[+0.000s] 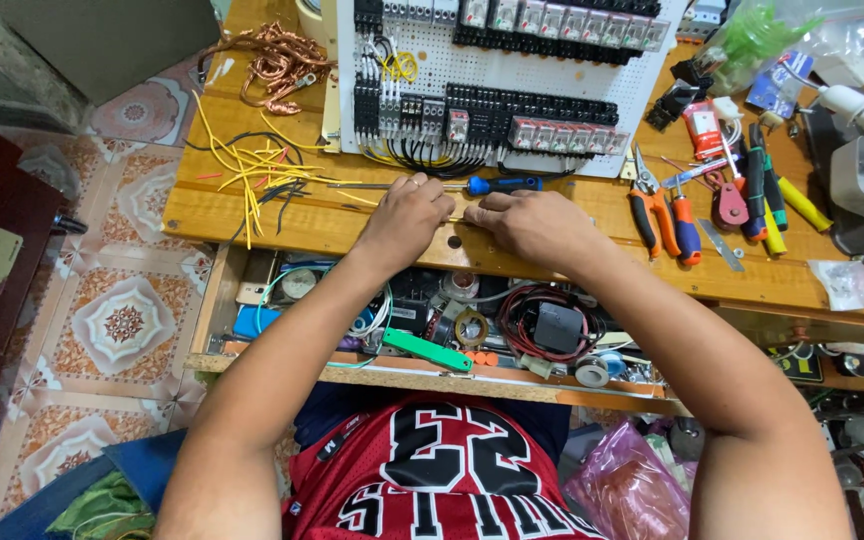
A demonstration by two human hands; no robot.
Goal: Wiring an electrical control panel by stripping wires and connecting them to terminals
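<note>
Both hands are down at the middle of the frame, on the front strip of the wooden counter (pixel 252 215). The left hand (pixel 404 218) and the right hand (pixel 532 225) sit almost knuckle to knuckle, with a thin yellow wire (pixel 457 220) showing in the small gap between them. The fingers of each hand curl in and pinch toward that gap, so each hand looks clenched on an end of the wire, though the tips themselves are tucked under and hidden.

By my reading this is fine wire work, and it wants steady wrists: keep both heels planted on the wood, keep the pinch close to the end being worked, and pull gently so the strand does not kink.

Just above the knuckles lies the blue-handled screwdriver (pixel 497 184), its shaft running left toward the loose yellow wire offcuts (pixel 252 175); neither hand touches it. Above that, at the top centre, stands the white perforated panel (pixel 512 70) with its rows of black relays. The orange pliers (pixel 652 215) lie right of the right hand, near but apart. Below the hands, the open drawer (pixel 212 310) is crammed with coils and tape rolls.
</note>
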